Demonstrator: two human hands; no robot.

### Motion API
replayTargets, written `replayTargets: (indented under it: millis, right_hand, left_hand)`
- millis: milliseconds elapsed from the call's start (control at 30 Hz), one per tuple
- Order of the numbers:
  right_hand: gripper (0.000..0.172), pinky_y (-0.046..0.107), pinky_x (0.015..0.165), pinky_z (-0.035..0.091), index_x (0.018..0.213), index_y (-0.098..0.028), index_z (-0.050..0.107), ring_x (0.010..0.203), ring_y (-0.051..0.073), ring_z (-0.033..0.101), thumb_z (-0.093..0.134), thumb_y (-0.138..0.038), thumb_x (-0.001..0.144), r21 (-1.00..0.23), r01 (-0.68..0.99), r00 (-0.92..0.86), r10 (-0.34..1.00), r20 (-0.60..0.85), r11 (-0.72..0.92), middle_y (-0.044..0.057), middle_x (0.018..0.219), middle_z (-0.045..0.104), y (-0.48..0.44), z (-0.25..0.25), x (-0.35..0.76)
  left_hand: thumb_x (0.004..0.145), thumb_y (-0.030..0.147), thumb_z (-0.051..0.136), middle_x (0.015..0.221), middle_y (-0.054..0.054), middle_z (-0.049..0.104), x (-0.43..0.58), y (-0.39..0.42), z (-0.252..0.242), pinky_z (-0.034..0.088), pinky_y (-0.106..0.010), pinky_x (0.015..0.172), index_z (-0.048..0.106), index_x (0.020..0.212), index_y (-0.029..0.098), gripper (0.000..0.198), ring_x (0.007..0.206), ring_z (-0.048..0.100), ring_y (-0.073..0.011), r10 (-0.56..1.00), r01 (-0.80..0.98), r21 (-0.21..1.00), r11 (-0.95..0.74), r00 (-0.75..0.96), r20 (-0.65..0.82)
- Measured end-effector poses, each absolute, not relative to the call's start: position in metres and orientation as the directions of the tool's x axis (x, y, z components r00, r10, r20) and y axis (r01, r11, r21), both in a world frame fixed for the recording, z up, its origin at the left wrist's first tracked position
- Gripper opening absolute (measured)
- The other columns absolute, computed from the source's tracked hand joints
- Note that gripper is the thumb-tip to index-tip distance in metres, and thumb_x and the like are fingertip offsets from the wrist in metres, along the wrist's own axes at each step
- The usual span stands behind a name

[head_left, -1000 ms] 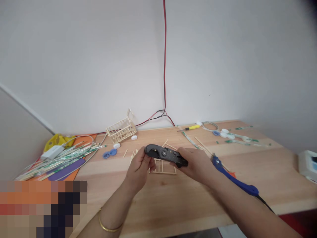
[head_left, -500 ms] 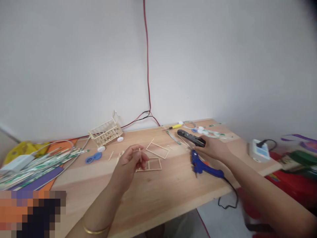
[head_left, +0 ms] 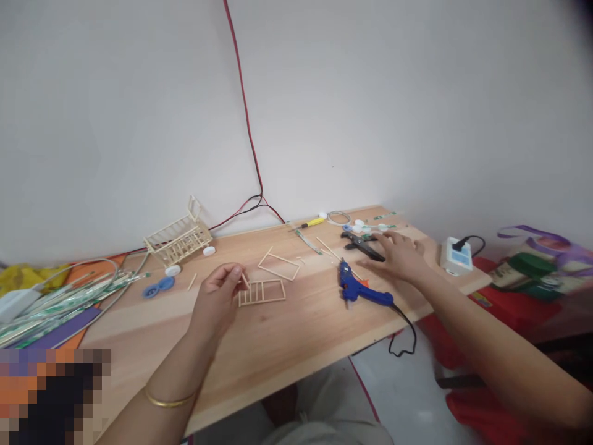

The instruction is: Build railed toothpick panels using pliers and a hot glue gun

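Observation:
A short thin wooden stick point(head_left: 245, 282) is pinched between the thumb and fingers of my left hand point(head_left: 220, 296). Beneath and beside that hand lies a small wooden frame with several crossbars point(head_left: 264, 302). Another small wooden frame point(head_left: 277, 274), a plain rectangle, rests just behind it. My right hand point(head_left: 402, 254) has its fingers apart over the handle end of a black pair of pliers point(head_left: 365, 246), which lies on the tabletop. Nearest to it on the front side is a blue glue gun point(head_left: 359, 288) with a black cord.
A small slatted wooden cart-like model point(head_left: 178, 243) stands at the back left, near blue caps point(head_left: 157, 287). Packaged sticks point(head_left: 60, 306) cover the left side. A yellow-handled screwdriver point(head_left: 315, 222) lies at the back; a white power box point(head_left: 458, 256) sits at the table's right edge.
My right hand has let go of the pliers, which now lie on the table, and its fingers have spread. My left hand still holds the stick. The view has shifted slightly right.

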State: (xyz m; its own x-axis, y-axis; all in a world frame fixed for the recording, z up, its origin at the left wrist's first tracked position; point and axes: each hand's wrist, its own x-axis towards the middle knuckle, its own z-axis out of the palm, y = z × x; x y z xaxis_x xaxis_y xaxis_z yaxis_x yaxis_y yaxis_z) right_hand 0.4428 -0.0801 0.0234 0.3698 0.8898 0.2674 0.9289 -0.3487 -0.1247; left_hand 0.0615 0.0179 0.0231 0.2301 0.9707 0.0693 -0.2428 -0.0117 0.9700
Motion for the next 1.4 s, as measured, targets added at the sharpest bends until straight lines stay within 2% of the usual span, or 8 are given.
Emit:
replayTargets:
  millis: [200, 300, 400, 633, 767, 900, 1133, 1400]
  right_hand:
    - [0.02, 0.032, 0.081, 0.047, 0.098, -0.02, 0.062, 0.09, 0.019, 0.062, 0.045, -0.031, 0.092, -0.336, 0.92, -0.019, 0.879, 0.476, 0.202, 0.006, 0.096, 0.068, -0.08, 0.059, 0.35]
    - [0.017, 0.03, 0.078, 0.046, 0.095, -0.021, 0.063, 0.084, 0.016, 0.061, 0.046, -0.024, 0.093, -0.28, 0.772, -0.363, 0.757, 0.543, 0.571, 0.005, 0.089, 0.069, -0.069, 0.06, 0.291]
    - [0.019, 0.03, 0.076, 0.043, 0.095, -0.021, 0.065, 0.08, 0.015, 0.058, 0.047, -0.02, 0.093, -0.154, 0.667, -0.553, 0.623, 0.553, 0.729, 0.003, 0.084, 0.068, -0.053, 0.05, 0.255]
    - [0.019, 0.03, 0.08, 0.038, 0.095, -0.023, 0.065, 0.08, 0.013, 0.053, 0.047, -0.02, 0.095, -0.117, 0.558, -0.68, 0.534, 0.503, 0.821, -0.001, 0.092, 0.068, -0.032, 0.037, 0.255]
    - [0.016, 0.033, 0.078, 0.036, 0.101, -0.021, 0.063, 0.08, 0.014, 0.052, 0.048, -0.018, 0.094, 0.003, 0.613, -0.69, 0.533, 0.489, 0.79, 0.002, 0.086, 0.065, -0.021, 0.031, 0.27]
    - [0.017, 0.034, 0.078, 0.035, 0.096, -0.019, 0.062, 0.081, 0.014, 0.051, 0.045, -0.016, 0.095, 0.073, 0.604, -0.751, 0.536, 0.386, 0.793, 0.003, 0.086, 0.064, -0.008, 0.018, 0.273]
    - [0.018, 0.034, 0.081, 0.034, 0.093, -0.02, 0.063, 0.083, 0.014, 0.052, 0.046, -0.018, 0.096, 0.033, 0.586, -0.775, 0.548, 0.316, 0.81, 0.003, 0.084, 0.063, 0.004, 0.001, 0.268]
    - [0.02, 0.035, 0.081, 0.034, 0.096, -0.019, 0.064, 0.083, 0.014, 0.053, 0.044, -0.02, 0.097, -0.033, 0.577, -0.773, 0.558, 0.3, 0.816, 0.003, 0.084, 0.064, 0.007, -0.002, 0.264]
  left_hand:
    - [0.069, 0.035, 0.074, 0.057, 0.003, 0.056, 0.065, 0.011, 0.02, 0.039, -0.019, 0.052, 0.067, 0.079, 0.013, 0.025, 0.053, 0.049, -0.0078, 0.93, -0.285, 0.944, 0.163, 0.364, -0.051]
    - [0.07, 0.035, 0.074, 0.06, 0.002, 0.057, 0.065, 0.006, 0.021, 0.039, -0.019, 0.053, 0.066, 0.081, 0.012, 0.026, 0.054, 0.05, -0.0075, 0.87, -0.264, 0.923, 0.279, 0.476, -0.127]
    - [0.068, 0.035, 0.076, 0.06, 0.002, 0.057, 0.066, 0.001, 0.021, 0.038, -0.019, 0.052, 0.065, 0.077, 0.012, 0.027, 0.053, 0.048, -0.007, 0.817, -0.246, 0.903, 0.351, 0.552, -0.168]
    - [0.076, 0.04, 0.065, 0.061, 0.001, 0.056, 0.065, 0.0, 0.02, 0.037, -0.022, 0.052, 0.065, 0.077, 0.013, 0.027, 0.053, 0.048, -0.0087, 0.774, -0.113, 0.93, 0.348, 0.594, -0.218]
    - [0.079, 0.029, 0.06, 0.085, -0.003, 0.067, 0.056, 0.014, 0.022, 0.044, -0.029, 0.067, 0.067, 0.097, 0.018, 0.022, 0.071, 0.058, -0.0155, 0.944, 0.211, 0.973, -0.094, 0.33, 0.019]
    - [0.08, 0.015, 0.054, 0.098, -0.005, 0.066, 0.05, 0.025, 0.016, 0.041, -0.037, 0.088, 0.066, 0.087, 0.018, 0.014, 0.096, 0.056, -0.021, 0.856, 0.477, 0.734, -0.483, 0.432, 0.282]
    - [0.084, 0.014, 0.049, 0.084, -0.007, 0.061, 0.057, 0.012, 0.009, 0.041, -0.039, 0.079, 0.067, 0.078, 0.018, 0.02, 0.086, 0.052, -0.0231, 0.801, 0.676, 0.478, -0.561, 0.589, 0.106]
    - [0.076, 0.008, 0.048, 0.091, -0.01, 0.064, 0.062, -0.006, 0.019, 0.043, -0.042, 0.078, 0.066, 0.089, 0.016, 0.023, 0.09, 0.055, -0.0265, 0.674, 0.657, 0.352, -0.667, 0.733, -0.091]
